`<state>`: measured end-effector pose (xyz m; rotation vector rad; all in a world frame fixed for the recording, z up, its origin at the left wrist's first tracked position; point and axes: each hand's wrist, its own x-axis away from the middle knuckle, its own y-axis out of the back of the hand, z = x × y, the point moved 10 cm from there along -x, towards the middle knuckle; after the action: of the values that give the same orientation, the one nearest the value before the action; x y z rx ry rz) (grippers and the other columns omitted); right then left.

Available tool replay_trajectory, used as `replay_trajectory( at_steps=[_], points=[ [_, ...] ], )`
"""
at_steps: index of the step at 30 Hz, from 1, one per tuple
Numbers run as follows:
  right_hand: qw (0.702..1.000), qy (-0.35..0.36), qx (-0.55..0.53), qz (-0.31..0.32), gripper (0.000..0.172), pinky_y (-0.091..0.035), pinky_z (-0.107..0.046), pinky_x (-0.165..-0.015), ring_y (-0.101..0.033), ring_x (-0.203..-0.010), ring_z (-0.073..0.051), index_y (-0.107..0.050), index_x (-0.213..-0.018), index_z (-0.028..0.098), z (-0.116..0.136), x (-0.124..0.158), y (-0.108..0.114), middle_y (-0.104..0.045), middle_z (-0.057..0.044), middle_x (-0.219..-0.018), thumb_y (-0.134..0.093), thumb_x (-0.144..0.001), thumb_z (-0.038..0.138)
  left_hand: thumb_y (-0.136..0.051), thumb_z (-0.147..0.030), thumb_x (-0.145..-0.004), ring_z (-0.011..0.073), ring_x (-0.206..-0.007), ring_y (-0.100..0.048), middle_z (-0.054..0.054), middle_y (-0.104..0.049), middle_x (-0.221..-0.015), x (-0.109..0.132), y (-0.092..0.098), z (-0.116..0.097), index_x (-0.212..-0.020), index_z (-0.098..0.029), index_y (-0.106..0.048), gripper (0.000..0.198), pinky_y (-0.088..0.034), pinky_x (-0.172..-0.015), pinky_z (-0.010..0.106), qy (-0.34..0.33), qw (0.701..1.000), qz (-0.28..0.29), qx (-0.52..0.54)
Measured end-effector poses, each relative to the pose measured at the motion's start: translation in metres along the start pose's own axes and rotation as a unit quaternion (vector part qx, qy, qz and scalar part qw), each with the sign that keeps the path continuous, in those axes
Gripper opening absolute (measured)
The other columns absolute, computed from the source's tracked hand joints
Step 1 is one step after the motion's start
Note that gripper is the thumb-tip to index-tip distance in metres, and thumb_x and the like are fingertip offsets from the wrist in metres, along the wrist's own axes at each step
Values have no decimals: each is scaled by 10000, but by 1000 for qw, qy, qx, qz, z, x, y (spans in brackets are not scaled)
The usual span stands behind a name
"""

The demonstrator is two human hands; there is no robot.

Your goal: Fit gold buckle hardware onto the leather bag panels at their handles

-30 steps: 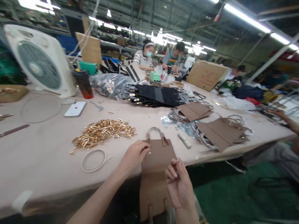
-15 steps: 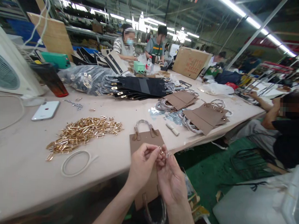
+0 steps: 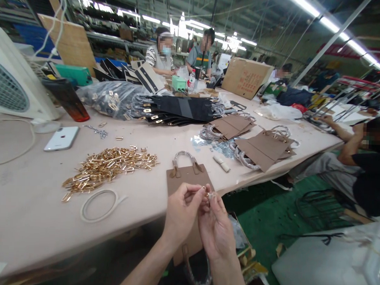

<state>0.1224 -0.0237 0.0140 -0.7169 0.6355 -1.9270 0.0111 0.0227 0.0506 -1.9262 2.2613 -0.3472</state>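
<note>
Both hands meet above a brown bag panel with plastic-wrapped handles, which hangs over the table's front edge. Between the fingertips is a small gold metal clasp piece, mostly covered by the fingers. My left hand pinches it from the left with thumb and forefinger. My right hand is closed on its other side, thumb against the fingers, with a bit of clear film at the tip. To the left on the table lies a heap of gold metal clasp pieces.
A roll of white tape lies near the front edge. Further back are a phone, a dark tumbler, stacked black panels and more brown bag panels. A seated person is at the right; others work behind.
My right thumb and fingers have closed in on the gold piece, where the palm was more open before. The whole view has shifted slightly; the bag panel stays in place.
</note>
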Motion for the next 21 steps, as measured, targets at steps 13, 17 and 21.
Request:
replay_trajectory(
  at_steps=[13, 17, 21],
  points=[
    [999, 26, -14, -31, 262, -583, -392, -985, -712, -1025, -195, -767, -966, 248, -1, 4, -2, -754, -44, -1182, -893, -782, 386, -757, -405, -901, 230, -961, -781, 96, -796, -1068, 6, 5, -10, -961, -194, -725, 222, -651, -858, 328, -49, 998, -23, -43],
    [999, 34, -7, -15, 309, -572, -358, -1010, -697, -1096, -178, -746, -1092, 300, 0, 7, -6, -741, -16, -1214, -861, -820, 390, -756, -383, -904, 235, -1004, -771, 85, -794, -1070, 11, 5, -19, -940, -216, -745, 172, -635, -910, 337, -88, 994, -27, -66],
    [1000, 16, 5, -3, 306, -597, -328, -890, -701, -966, -167, -746, -1092, 294, -1, 7, -3, -748, -24, -1140, -845, -833, 422, -773, -411, -888, 220, -882, -781, 77, -799, -978, 9, 3, -11, -930, -201, -716, 222, -647, -787, 307, -42, 999, -1, -26]
  ],
)
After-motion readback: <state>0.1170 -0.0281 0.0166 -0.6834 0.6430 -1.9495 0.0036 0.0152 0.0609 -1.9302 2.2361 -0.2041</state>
